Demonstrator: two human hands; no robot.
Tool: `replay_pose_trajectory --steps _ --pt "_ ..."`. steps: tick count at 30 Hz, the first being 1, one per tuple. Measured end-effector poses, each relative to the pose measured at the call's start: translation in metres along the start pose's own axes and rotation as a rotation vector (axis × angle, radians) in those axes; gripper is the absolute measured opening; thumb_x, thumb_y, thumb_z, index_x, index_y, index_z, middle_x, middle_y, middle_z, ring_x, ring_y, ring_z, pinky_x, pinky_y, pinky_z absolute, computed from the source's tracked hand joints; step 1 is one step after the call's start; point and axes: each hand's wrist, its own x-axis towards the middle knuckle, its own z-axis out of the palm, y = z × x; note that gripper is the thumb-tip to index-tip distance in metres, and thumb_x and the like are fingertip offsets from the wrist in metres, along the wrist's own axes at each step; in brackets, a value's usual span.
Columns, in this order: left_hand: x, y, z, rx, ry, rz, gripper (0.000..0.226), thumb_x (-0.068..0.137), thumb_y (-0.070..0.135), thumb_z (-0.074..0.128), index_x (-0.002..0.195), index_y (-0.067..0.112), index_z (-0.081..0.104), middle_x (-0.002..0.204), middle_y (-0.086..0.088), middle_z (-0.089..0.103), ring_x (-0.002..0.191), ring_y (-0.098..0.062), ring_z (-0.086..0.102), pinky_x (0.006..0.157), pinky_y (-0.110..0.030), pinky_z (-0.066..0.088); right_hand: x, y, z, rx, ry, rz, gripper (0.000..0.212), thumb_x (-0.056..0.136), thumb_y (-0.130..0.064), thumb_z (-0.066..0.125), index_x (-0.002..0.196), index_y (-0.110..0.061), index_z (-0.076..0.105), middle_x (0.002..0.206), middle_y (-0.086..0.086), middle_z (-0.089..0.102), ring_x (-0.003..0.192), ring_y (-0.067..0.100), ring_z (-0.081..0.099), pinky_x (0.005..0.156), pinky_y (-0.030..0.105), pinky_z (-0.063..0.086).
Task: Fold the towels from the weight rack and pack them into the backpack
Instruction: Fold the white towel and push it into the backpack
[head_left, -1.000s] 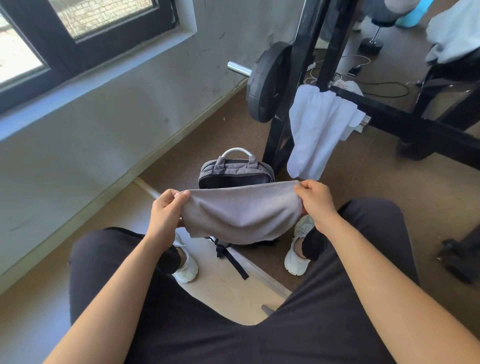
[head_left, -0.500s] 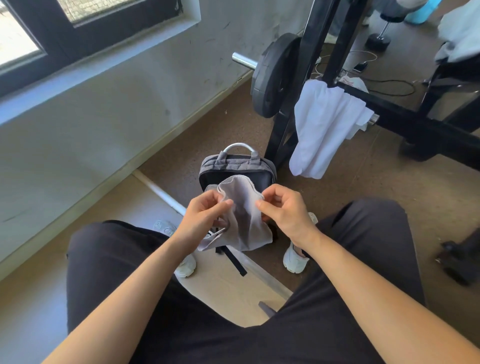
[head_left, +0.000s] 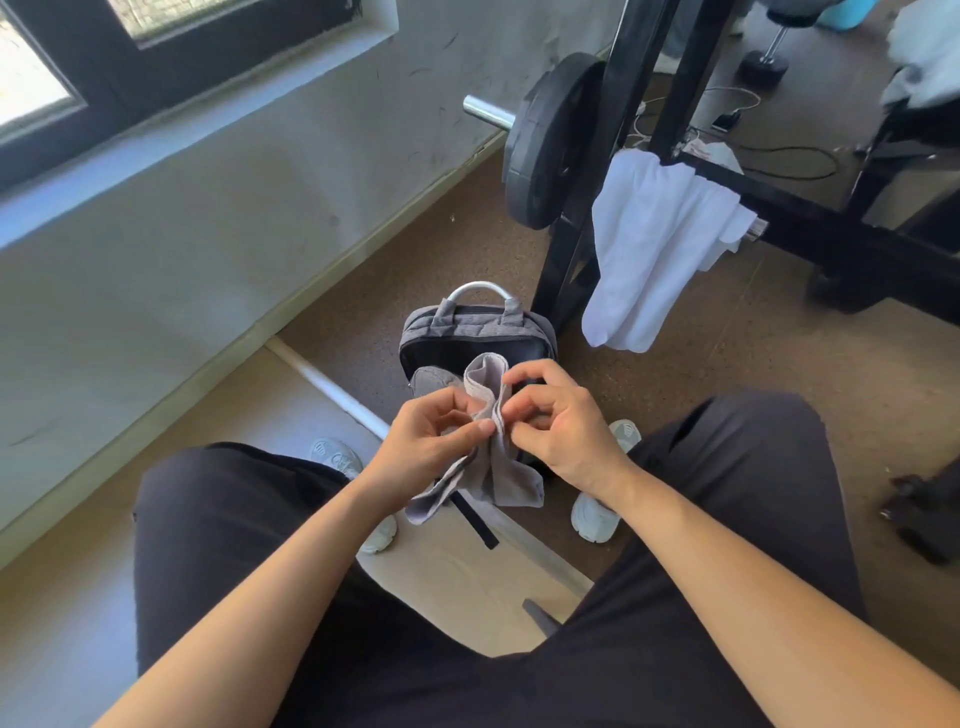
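Note:
A small grey towel (head_left: 488, 462) hangs doubled over between my hands, just above my knees. My left hand (head_left: 426, 441) pinches its left edge between thumb and fingers. My right hand (head_left: 561, 431) pinches the same folded edge from the right, so both hands meet at the fold. Behind the towel, a grey backpack (head_left: 475, 327) with a silver handle stands on the floor with its top open. A white towel (head_left: 654, 244) hangs over a bar of the black weight rack (head_left: 810, 218).
A black weight plate (head_left: 545, 140) sits on a steel bar by the rack's upright. Another white cloth (head_left: 930, 47) lies at the top right. Cables and a dumbbell lie on the floor beyond the rack. The wall and window are on my left.
My hands have come together from a wide spread, bringing the two ends of the grey towel to meet so it now hangs doubled.

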Motion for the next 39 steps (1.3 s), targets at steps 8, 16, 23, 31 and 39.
replay_pose_trajectory --steps 8,16,23,31,39 --pt "0.0 0.003 -0.001 -0.018 -0.077 0.024 0.003 0.089 0.015 0.075 0.092 0.015 0.073 0.091 -0.006 0.077 0.086 -0.018 0.071 0.08 -0.028 0.057 -0.002 -0.011 -0.005 -0.082 -0.205 0.003 0.049 0.088 -0.008 0.072 0.133 -0.025 0.06 0.118 -0.011 0.067 0.105 0.003 0.066 0.087 0.018 0.056" --pt "0.007 -0.017 -0.01 0.086 -0.132 -0.043 0.019 0.087 0.018 0.07 0.106 0.012 0.07 0.095 -0.003 0.072 0.086 -0.016 0.066 0.077 -0.029 0.052 0.0 -0.009 -0.021 -0.117 -0.054 0.056 0.007 0.093 -0.015 0.071 0.099 -0.015 0.073 0.071 -0.003 0.069 0.055 0.015 0.067 0.059 0.027 0.058" --pt "0.011 -0.024 0.013 0.361 0.015 0.038 0.018 0.083 0.049 0.074 0.093 0.035 0.07 0.081 0.008 0.072 0.076 -0.012 0.069 0.071 -0.037 0.058 -0.001 -0.014 -0.025 -0.135 0.025 0.013 0.007 0.091 -0.014 0.073 0.097 -0.012 0.074 0.074 0.002 0.071 0.05 0.015 0.064 0.052 0.016 0.05" --pt "0.02 -0.027 0.024 0.718 0.17 0.11 0.02 0.076 0.025 0.055 0.063 0.037 0.045 0.054 0.013 0.05 0.055 -0.009 0.047 0.055 -0.032 0.043 -0.003 -0.015 -0.024 -0.118 0.051 -0.008 0.007 0.089 -0.012 0.075 0.097 -0.012 0.075 0.074 0.002 0.072 0.052 0.014 0.065 0.051 0.016 0.05" --pt "0.027 -0.062 -0.009 0.697 -0.001 -0.292 0.011 0.066 0.019 0.051 0.058 0.025 0.055 0.064 -0.004 0.066 0.075 -0.034 0.066 0.066 -0.045 0.055 0.003 -0.006 -0.043 0.026 0.114 -0.032 0.009 0.09 -0.004 0.07 0.099 -0.008 0.071 0.083 0.001 0.069 0.067 0.019 0.069 0.066 0.034 0.059"
